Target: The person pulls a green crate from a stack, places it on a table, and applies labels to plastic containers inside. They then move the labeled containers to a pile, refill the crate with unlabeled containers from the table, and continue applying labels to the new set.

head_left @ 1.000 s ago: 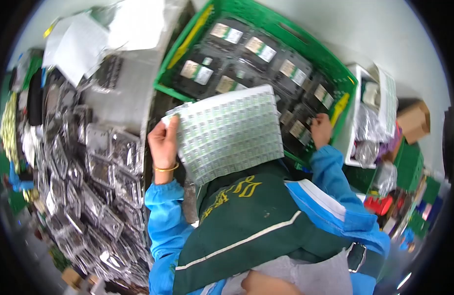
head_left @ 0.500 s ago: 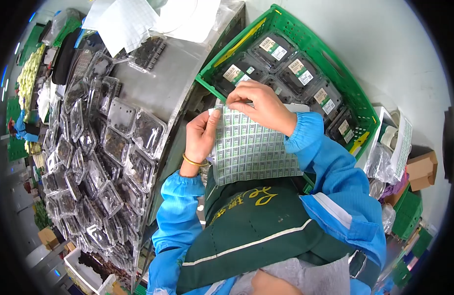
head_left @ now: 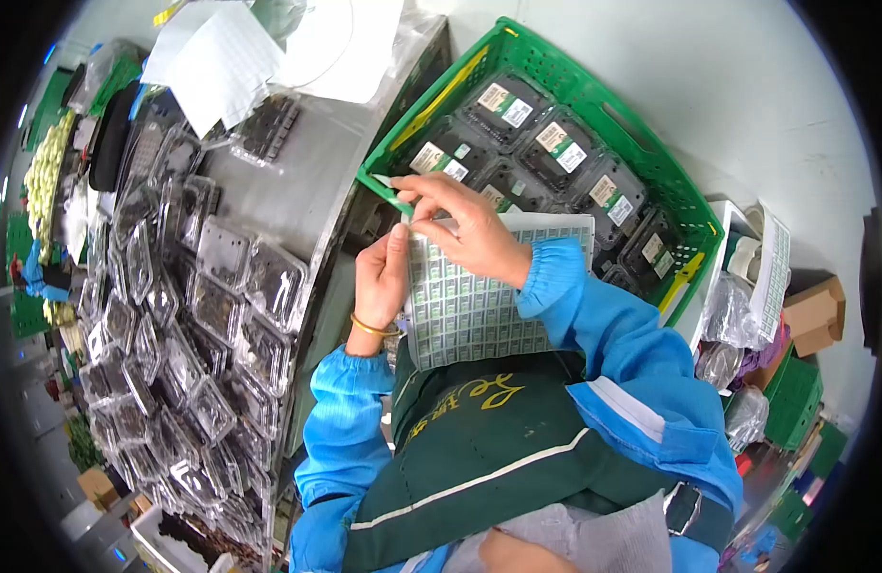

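Observation:
A sheet of small green-and-white sticker labels [head_left: 479, 310] lies over the front of my dark green apron. My left hand [head_left: 379, 282] is closed on its upper left edge, thumb on top. Just above that corner is my right hand [head_left: 469, 229], fingers bent and thumb close to the left thumb. A small pale piece, apparently a peeled label [head_left: 382, 180], sticks out at its index fingertip. Beyond the hands, a green crate [head_left: 617, 110] holds several lidded clear plastic boxes of dark contents [head_left: 560, 153], most bearing labels on their lids.
On the left, a metal table [head_left: 288, 186] carries a large heap of clear plastic boxes [head_left: 212, 306]. White papers [head_left: 221, 67] lie at its far end. To the right are a cardboard box [head_left: 813, 315], plastic bags [head_left: 732, 310] and another label sheet [head_left: 774, 277].
My right hand has moved left and lifted its index finger, with the pale piece now showing at the tip. The left hand still grips the sheet. The view has shifted slightly.

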`<state>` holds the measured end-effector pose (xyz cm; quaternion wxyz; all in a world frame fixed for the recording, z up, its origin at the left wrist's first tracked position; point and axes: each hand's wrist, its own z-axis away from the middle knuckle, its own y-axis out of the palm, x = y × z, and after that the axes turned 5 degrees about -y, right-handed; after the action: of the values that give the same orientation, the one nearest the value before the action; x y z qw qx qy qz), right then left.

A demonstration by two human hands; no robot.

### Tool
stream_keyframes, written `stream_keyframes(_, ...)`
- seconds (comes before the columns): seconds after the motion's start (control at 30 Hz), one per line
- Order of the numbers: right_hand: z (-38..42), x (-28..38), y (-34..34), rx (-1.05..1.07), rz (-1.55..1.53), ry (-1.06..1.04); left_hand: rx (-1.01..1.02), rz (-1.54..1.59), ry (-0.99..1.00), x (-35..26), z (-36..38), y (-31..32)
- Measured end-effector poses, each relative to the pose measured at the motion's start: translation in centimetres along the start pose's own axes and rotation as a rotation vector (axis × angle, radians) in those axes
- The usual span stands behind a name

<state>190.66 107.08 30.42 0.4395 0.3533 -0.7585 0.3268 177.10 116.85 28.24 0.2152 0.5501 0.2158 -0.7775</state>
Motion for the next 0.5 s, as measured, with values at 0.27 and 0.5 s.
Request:
stream_keyframes(0.27,-1.7,-11.1,-11.6,-0.507,0.092,0.264,-0.176,0.097,-0.081,2.0,0.4,-2.8)
stream_keyframes(0.5,-5.5,-22.4,-18.7,-0.441,0.660,0.618,-0.209,0.111,-0.172,3.5,1.7,-3.9)
